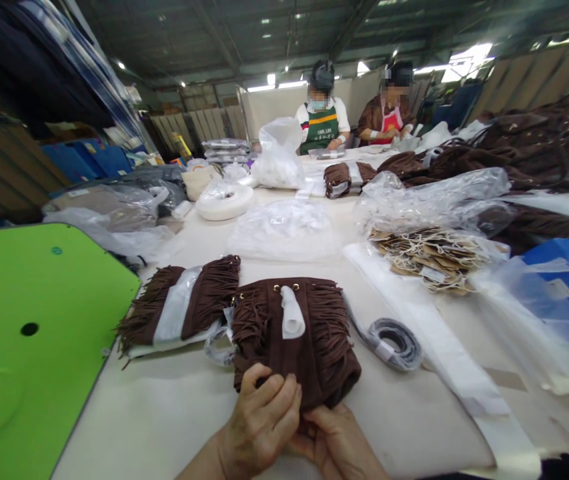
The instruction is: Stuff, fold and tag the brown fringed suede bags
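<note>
A brown fringed bag (317, 320) lies in front of me, with gold eyelets along its far edge and a rolled white wrap (293, 313) on its middle. Both hands are at its near edge. My left hand (264, 420) has its fingers curled closed on the bag's bottom edge. Beside it, lower and to the right, my right hand (334, 440) pinches the same edge between thumb and fingers. Left of this bag is a second brown fringed piece (214, 293) with a grey-white band (177, 307) round it. A coiled, wrapped strap (395, 343) rests to the right.
A green panel (39, 333) stands at the left. Beyond the bags are plastic bags (284, 227) and a white roll (224, 200). String tags (429, 257), white strips (429, 347) and a blue dispenser (564, 273) are at the right. Two people work across the table.
</note>
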Motion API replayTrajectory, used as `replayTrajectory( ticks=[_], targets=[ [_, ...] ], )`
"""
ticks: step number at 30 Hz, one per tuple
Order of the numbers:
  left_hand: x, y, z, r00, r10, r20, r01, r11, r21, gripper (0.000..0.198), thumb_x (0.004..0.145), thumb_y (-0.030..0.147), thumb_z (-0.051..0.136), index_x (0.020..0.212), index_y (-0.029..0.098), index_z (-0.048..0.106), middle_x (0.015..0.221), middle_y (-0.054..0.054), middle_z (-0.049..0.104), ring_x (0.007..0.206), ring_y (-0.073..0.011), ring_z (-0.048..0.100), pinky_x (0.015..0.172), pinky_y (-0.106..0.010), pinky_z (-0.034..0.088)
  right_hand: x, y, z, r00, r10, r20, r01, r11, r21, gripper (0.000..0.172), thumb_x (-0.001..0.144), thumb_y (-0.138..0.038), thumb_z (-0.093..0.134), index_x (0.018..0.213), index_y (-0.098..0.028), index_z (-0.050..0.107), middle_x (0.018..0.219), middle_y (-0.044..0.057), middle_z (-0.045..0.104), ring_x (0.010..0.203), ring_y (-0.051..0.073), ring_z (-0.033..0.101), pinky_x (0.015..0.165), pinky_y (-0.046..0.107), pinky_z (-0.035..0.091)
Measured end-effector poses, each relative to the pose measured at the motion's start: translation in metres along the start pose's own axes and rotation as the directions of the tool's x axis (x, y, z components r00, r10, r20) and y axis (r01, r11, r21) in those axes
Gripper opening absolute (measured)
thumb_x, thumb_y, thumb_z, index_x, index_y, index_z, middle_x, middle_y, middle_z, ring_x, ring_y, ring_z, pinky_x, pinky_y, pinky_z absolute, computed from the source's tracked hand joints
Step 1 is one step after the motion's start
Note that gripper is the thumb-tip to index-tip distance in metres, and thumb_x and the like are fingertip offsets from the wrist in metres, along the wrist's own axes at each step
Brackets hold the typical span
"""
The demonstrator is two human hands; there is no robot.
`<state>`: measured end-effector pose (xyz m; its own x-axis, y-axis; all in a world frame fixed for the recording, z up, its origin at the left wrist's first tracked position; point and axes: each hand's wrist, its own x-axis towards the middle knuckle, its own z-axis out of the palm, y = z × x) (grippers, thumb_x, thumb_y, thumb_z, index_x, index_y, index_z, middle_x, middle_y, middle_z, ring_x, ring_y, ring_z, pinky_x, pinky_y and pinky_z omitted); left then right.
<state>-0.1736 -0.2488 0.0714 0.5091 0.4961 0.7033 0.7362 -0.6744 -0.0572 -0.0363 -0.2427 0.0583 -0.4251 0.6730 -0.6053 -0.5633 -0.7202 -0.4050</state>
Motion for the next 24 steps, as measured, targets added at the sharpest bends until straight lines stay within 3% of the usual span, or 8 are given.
replayTrajectory(
  ticks=[4,6,9,14,18,21,24],
  targets=[
    [-0.008,0.009,-0.002,0.996,0.008,0.091,-0.018,0.994,0.112,0.031,0.090,0.005,0.033,0.094,0.005,0.064,0.095,-0.013,0.068,0.093,-0.0186,0.058,0.094,-0.042,0.033,-0.002,0.000,-0.005,0.995,0.029,0.091,-0.029,1.000,0.000,0.035,0.050,-0.015,0.076,0.085,-0.014,0.069,0.071,0.003,0.070,0.066,0.016,0.063,0.072,0.034,0.049],
    [-0.013,0.013,0.001,0.998,0.026,0.057,-0.037,0.981,0.191,0.033,0.088,0.003,0.032,0.095,0.003,0.064,0.095,-0.016,0.067,0.095,-0.0209,0.058,0.098,-0.047,0.031,-0.001,-0.002,-0.008,0.990,0.050,0.135,-0.049,0.999,-0.013,0.029,0.052,-0.015,0.074,0.080,-0.014,0.069,0.071,0.003,0.070,0.066,0.016,0.063,0.072,0.033,0.048],
    [-0.018,0.018,0.006,0.998,0.058,-0.031,-0.046,0.955,0.294,0.034,0.086,0.003,0.031,0.093,0.004,0.065,0.093,-0.016,0.068,0.091,-0.0207,0.058,0.101,-0.053,0.029,-0.001,-0.004,-0.011,0.984,0.104,0.142,-0.100,0.994,-0.035,0.022,0.052,-0.016,0.072,0.073,-0.013,0.069,0.064,0.002,0.067,0.058,0.013,0.060,0.062,0.026,0.046],
    [-0.007,0.018,-0.003,1.000,-0.017,-0.005,0.017,0.957,0.289,0.035,0.089,0.004,0.030,0.092,0.005,0.065,0.091,-0.014,0.069,0.088,-0.0179,0.060,0.103,-0.049,0.027,-0.010,-0.012,-0.009,0.985,0.140,0.097,-0.137,0.990,-0.033,0.018,0.049,-0.015,0.072,0.065,-0.013,0.064,0.051,-0.002,0.059,0.048,0.008,0.055,0.045,0.016,0.038],
    [-0.001,0.007,-0.008,0.995,-0.046,-0.091,0.065,0.973,0.220,0.032,0.091,0.006,0.034,0.089,0.009,0.066,0.087,-0.009,0.071,0.083,-0.0134,0.061,0.100,-0.039,0.031,-0.019,-0.032,-0.013,0.988,-0.025,0.155,0.046,0.990,-0.133,0.024,0.055,-0.022,0.073,0.075,-0.013,0.063,0.057,-0.001,0.060,0.049,0.009,0.055,0.044,0.017,0.041],
    [-0.005,0.001,0.002,0.973,-0.005,-0.230,0.058,0.973,0.224,0.030,0.090,0.006,0.038,0.081,0.011,0.066,0.078,-0.007,0.071,0.075,-0.0119,0.060,0.092,-0.035,0.036,-0.018,-0.047,-0.019,0.973,-0.227,0.041,0.230,0.940,-0.253,0.030,0.065,-0.031,0.069,0.089,-0.015,0.059,0.064,-0.001,0.061,0.052,0.010,0.055,0.045,0.020,0.044],
    [-0.012,0.003,0.014,0.960,0.015,-0.279,0.054,0.970,0.237,0.032,0.090,0.004,0.038,0.074,0.013,0.065,0.072,-0.005,0.070,0.065,-0.0107,0.058,0.082,-0.032,0.038,-0.010,-0.051,-0.024,0.925,-0.379,-0.005,0.340,0.837,-0.430,0.031,0.072,-0.033,0.061,0.099,-0.017,0.054,0.069,-0.002,0.061,0.050,0.011,0.054,0.044,0.022,0.045]
  ],
)
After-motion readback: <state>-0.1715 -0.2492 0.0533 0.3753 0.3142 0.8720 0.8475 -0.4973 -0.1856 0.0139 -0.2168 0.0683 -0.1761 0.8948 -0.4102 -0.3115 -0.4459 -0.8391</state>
